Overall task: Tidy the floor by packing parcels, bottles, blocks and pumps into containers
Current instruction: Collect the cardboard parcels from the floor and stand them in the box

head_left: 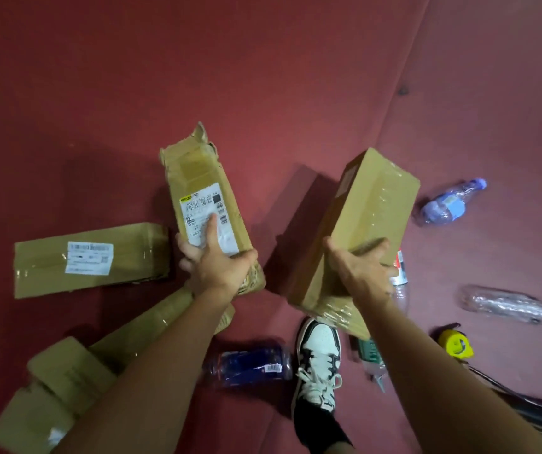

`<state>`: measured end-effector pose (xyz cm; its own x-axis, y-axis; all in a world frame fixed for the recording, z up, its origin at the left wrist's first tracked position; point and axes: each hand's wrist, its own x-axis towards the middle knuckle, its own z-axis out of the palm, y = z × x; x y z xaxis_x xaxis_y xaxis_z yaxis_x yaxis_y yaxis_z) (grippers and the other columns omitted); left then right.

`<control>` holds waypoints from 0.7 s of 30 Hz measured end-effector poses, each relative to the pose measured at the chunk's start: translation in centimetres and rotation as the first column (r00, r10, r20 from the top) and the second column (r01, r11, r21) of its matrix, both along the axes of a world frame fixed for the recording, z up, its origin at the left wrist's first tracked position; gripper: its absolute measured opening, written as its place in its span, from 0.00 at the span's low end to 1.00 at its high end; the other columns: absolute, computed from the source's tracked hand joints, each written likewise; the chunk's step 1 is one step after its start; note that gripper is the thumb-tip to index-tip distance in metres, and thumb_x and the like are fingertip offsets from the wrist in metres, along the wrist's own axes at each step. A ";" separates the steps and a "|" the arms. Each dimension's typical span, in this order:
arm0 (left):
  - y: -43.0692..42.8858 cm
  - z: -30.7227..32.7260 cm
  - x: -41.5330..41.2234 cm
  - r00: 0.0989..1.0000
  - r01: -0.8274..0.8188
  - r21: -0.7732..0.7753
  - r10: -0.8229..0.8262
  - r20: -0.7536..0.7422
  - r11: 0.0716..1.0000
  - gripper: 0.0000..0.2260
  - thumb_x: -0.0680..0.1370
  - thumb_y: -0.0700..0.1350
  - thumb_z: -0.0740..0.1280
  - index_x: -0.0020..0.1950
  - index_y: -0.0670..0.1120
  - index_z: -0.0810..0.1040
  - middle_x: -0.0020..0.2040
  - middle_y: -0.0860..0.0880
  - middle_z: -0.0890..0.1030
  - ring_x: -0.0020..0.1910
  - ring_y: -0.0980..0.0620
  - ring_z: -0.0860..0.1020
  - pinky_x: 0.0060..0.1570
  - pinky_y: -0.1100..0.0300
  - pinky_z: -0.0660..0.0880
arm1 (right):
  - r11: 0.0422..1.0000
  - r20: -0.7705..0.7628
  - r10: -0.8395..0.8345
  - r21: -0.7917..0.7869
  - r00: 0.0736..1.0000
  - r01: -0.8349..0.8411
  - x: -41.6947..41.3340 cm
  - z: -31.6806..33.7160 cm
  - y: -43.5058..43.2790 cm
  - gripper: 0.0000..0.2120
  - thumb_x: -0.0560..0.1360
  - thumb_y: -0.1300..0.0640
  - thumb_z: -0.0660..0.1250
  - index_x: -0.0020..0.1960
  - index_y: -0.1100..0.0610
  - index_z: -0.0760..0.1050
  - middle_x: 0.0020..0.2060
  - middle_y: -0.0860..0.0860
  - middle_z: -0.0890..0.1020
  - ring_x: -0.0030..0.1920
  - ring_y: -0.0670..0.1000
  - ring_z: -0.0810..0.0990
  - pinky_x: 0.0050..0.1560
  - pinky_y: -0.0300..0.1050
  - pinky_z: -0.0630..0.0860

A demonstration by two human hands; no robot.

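Left hand (220,267) grips the near end of a torn, labelled parcel (204,191), one digit stretched over the label. Right hand (358,273) clasps the near end of a taped brown parcel (371,208). Both parcels are held off the red carpet (263,77), side by side but apart, long axes pointing away from the person. No container shows, so which way they must be carried is unclear. Another parcel (89,258) lies left, a water bottle (449,203) right, bare carpet ahead.

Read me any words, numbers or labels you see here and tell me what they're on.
No text reads clearly.
Shipping label on the parcel in the left hand: barcodes and digits, too blurred.
White label on the floor parcel: too blurred.
Sticker on the blue bottle: barcode only, too small.
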<state>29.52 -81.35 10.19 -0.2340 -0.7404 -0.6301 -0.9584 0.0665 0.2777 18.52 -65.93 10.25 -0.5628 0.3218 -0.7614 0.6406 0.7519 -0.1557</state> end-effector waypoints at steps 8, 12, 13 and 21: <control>-0.3 13.0 1.7 0.950 0.050 0.280 0.041 -0.309 0.959 0.41 0.66 0.60 0.73 0.73 0.66 0.54 0.75 0.48 0.46 0.72 0.41 0.59 0.71 0.48 0.60 | 0.976 -0.057 -0.152 -0.164 0.987 0.141 2.8 13.1 2.1 0.52 0.52 0.29 0.67 0.71 0.47 0.56 0.67 0.60 0.61 0.66 0.64 0.65 0.69 0.59 0.65; -0.9 18.5 3.2 0.905 0.128 0.255 -0.007 -0.426 0.958 0.37 0.70 0.56 0.72 0.74 0.62 0.56 0.74 0.48 0.50 0.72 0.43 0.59 0.70 0.51 0.58 | 0.950 -0.075 -0.208 -0.251 0.975 0.184 5.5 18.5 3.4 0.41 0.60 0.34 0.71 0.67 0.50 0.61 0.64 0.58 0.64 0.61 0.62 0.69 0.64 0.55 0.70; -1.1 19.5 3.6 0.888 0.133 0.267 0.005 -0.459 0.954 0.37 0.70 0.55 0.72 0.74 0.61 0.56 0.74 0.48 0.51 0.72 0.44 0.59 0.71 0.51 0.57 | 0.940 -0.071 -0.222 -0.279 0.973 0.194 6.2 19.8 3.7 0.41 0.60 0.34 0.71 0.66 0.50 0.61 0.64 0.58 0.65 0.60 0.61 0.70 0.61 0.54 0.71; -3.2 26.5 9.4 0.854 0.241 0.543 0.090 -0.512 0.804 0.45 0.56 0.69 0.73 0.69 0.68 0.58 0.71 0.53 0.67 0.70 0.47 0.67 0.68 0.41 0.64 | 0.856 0.061 -0.229 -0.463 0.971 0.231 13.4 28.3 6.6 0.31 0.71 0.36 0.64 0.65 0.54 0.62 0.38 0.51 0.70 0.36 0.52 0.71 0.33 0.43 0.67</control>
